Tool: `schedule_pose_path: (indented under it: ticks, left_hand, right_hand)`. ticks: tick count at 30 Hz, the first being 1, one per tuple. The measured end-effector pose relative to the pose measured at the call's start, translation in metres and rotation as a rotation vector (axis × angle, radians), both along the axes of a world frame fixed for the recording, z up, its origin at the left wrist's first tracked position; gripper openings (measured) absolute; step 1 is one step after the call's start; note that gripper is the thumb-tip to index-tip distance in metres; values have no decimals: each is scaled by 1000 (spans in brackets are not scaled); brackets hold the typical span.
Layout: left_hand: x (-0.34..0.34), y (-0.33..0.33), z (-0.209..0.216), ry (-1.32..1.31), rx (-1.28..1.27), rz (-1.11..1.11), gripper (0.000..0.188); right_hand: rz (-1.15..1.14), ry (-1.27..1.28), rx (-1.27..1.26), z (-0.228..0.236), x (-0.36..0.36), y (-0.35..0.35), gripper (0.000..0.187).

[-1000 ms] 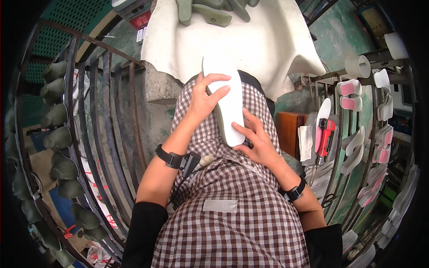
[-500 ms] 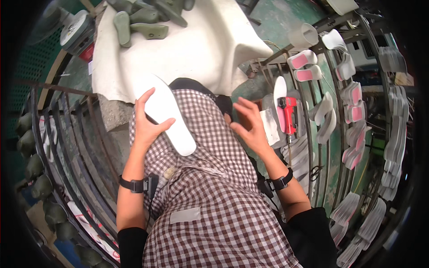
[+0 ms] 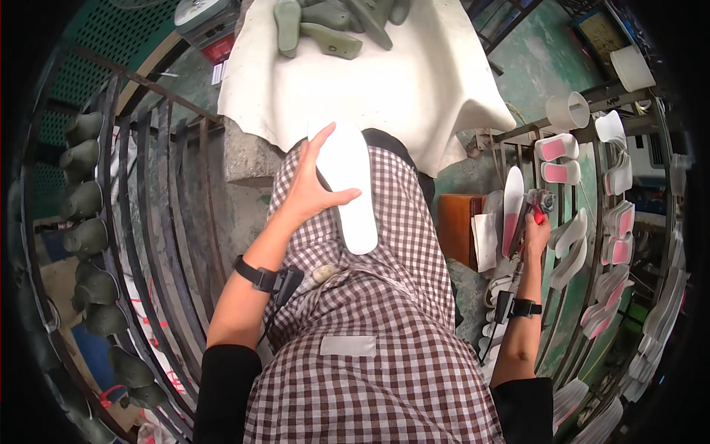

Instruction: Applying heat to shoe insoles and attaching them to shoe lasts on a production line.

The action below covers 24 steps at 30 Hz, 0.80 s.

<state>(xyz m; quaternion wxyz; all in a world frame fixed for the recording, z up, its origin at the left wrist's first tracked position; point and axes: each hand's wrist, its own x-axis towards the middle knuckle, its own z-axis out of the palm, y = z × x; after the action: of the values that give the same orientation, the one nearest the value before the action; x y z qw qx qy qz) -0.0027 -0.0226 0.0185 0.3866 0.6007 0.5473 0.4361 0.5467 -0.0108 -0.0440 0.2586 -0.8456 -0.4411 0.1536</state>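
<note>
A white insole [image 3: 353, 174] lies over my lap with its narrow end toward me. My left hand [image 3: 314, 181] is closed around its left edge, thumb across the top and fingers along the side. A thin dark edge shows under the insole there; what lies beneath is hidden. Out to the right, my right hand [image 3: 538, 235] is wrapped round a red staple gun [image 3: 541, 207] with a dark head, among the rack bars. Beside that hand stands a white and pink insole [image 3: 512, 211].
Green shoe lasts [image 3: 333, 41] are heaped on a cloth-covered surface [image 3: 355, 89] ahead. Metal racks flank me: more lasts [image 3: 81, 196] at left, stacked insoles [image 3: 617, 244] at right. A brown box [image 3: 457, 226] stands near the right rack. A checked apron [image 3: 370, 392] covers my lap.
My right hand has moved right from above my lap and taken hold of the red staple gun. My left hand still holds the insole, now more upright in view. The view has shifted.
</note>
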Motion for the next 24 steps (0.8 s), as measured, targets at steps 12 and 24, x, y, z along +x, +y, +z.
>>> schedule_pose_path:
  ticks: [12,24]
  left_hand:
    - [-11,-3,1,39,-29,5,113]
    - [-7,-5,3,-64,-41,-23,108]
  right_hand:
    - [1406,337,263,152,-299,57,42]
    - [1674,89,-41,145,-275,0,38]
